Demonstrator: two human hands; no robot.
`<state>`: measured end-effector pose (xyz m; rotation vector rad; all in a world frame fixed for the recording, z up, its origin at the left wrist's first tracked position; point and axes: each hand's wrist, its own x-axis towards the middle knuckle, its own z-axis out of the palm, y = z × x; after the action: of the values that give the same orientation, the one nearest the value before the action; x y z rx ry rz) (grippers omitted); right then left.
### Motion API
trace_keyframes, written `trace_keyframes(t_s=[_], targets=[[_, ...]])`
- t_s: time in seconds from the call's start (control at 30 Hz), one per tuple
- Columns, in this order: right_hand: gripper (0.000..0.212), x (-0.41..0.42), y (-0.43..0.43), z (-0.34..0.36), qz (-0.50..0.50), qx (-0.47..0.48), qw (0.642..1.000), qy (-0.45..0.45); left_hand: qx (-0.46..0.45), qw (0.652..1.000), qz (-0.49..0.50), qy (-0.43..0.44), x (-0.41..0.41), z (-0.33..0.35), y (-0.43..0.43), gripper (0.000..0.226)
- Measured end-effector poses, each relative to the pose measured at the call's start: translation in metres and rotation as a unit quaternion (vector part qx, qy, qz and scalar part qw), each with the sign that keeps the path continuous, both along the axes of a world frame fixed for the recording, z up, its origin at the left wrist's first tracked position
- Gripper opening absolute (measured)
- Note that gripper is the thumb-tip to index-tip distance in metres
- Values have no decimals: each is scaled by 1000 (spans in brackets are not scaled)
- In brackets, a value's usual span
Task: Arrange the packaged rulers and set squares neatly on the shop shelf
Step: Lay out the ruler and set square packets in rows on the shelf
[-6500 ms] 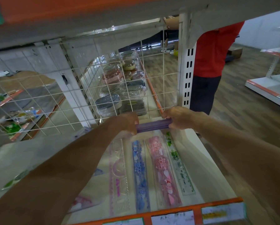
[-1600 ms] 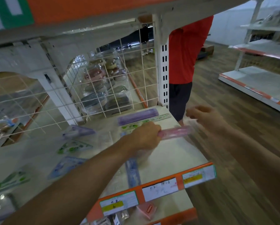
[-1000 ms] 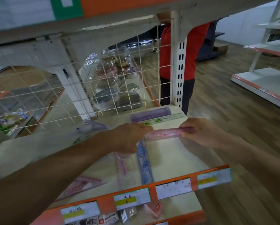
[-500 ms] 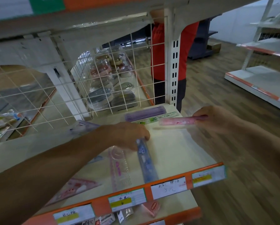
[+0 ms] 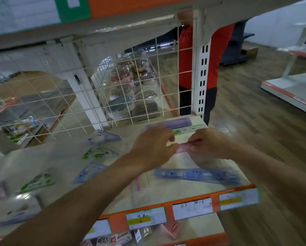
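Note:
My left hand (image 5: 153, 145) and my right hand (image 5: 208, 143) both pinch a pink packaged ruler (image 5: 183, 147), held crosswise just above the white shelf (image 5: 187, 162). Behind it, along the back of the shelf, lie a purple ruler (image 5: 178, 122) and a green-printed ruler (image 5: 189, 130), also crosswise. A blue ruler (image 5: 196, 175) lies crosswise near the front edge. A clear pink-printed ruler pack (image 5: 139, 188) lies lengthwise under my left forearm. Packaged set squares, purple (image 5: 104, 138), green (image 5: 100, 153) and blue (image 5: 90, 173), lie to the left.
A wire grid panel (image 5: 145, 82) closes the shelf's back, with wrapped boxes behind it. An orange price strip (image 5: 191, 207) runs along the front edge. A person in a red shirt (image 5: 218, 55) stands behind the upright post. More packs (image 5: 37, 181) lie at far left.
My left hand left the blue ruler, which now lies crosswise near the front, and joined my right hand on the pink ruler. The pink ruler has come back toward the middle.

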<state>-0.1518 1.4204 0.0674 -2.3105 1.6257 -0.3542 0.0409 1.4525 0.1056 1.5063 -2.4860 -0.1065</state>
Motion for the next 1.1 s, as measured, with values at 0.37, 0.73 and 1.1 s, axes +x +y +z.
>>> trace_keyframes(t_s=[0.37, 0.73, 1.1], targets=[[34, 0, -19, 16, 62, 0, 998, 9, 49, 998, 13, 42, -9, -54, -16, 30], [34, 24, -25, -2, 140, -14, 983, 118, 33, 996, 18, 79, -9, -59, -13, 28], [35, 41, -42, -7, 182, -58, 953, 234, 43, 991, 2, 126, -7, -64, -18, 28]])
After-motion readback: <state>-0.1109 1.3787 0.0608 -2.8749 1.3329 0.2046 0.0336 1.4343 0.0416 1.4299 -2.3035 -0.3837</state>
